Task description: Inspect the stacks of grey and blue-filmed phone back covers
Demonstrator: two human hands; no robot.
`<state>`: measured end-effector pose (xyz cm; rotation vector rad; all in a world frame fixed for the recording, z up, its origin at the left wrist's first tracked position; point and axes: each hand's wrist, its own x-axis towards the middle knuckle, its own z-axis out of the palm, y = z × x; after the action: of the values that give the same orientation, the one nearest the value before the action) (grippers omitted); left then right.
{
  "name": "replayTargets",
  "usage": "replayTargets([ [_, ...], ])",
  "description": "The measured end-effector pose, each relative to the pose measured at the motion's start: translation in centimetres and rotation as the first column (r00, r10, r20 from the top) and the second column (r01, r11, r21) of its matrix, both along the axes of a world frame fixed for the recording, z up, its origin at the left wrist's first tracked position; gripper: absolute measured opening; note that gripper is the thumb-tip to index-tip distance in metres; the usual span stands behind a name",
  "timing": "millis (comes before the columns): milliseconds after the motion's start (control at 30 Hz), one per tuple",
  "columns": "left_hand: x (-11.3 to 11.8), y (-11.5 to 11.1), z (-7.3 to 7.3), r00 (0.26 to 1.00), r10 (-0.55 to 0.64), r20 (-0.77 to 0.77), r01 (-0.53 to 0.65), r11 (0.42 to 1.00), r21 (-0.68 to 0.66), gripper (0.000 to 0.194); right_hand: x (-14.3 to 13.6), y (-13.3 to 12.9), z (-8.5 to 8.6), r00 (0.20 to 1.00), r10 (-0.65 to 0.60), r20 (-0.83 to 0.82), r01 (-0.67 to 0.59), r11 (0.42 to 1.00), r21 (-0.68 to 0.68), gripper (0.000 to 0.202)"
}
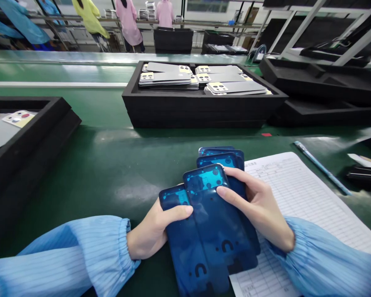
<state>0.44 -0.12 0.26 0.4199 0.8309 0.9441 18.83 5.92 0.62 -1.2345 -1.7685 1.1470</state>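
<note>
Several dark blue phone back covers (pixel 220 218) overlap like fanned cards in front of me, with brighter blue patches near their camera holes. My left hand (pixel 153 229) is closed on the leftmost cover (pixel 185 243), its thumb lying on the front face. My right hand (pixel 259 204) pinches the upper right corner of the middle cover, thumb on its face and forefinger at the edge. More covers (pixel 221 159) show behind, partly hidden. A printed form sheet (pixel 299 194) lies on the bench beneath my right forearm.
A black tray (pixel 204 109) ahead holds stacked grey panels (pixel 170 76). Another black tray (pixel 49 123) stands at the left, and more trays (pixel 321 86) are piled at the right. A pen (pixel 323 167) lies beside the sheet. People in coloured smocks are in the background.
</note>
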Motion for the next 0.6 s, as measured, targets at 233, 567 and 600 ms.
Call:
replayTargets([
  [233, -0.21, -0.17, -0.11, 0.999, -0.038, 0.000, 0.038, 0.999, -0.027, 0.041, -0.29, -0.64, -0.02, 0.986, 0.161, 0.038, -0.165, 0.980, 0.114, 0.037],
  [567, -0.32, 0.01, -0.42, 0.997, -0.036, 0.073, 0.037, 0.999, -0.019, 0.043, -0.21, -0.59, -0.07, 0.973, 0.232, 0.024, -0.231, 0.949, 0.216, 0.048],
  [600, -0.33, -0.01, -0.48, 0.996, -0.035, 0.077, 0.037, 0.999, -0.016, 0.043, -0.22, -0.60, -0.07, 0.972, 0.233, 0.023, -0.232, 0.948, 0.216, 0.049],
])
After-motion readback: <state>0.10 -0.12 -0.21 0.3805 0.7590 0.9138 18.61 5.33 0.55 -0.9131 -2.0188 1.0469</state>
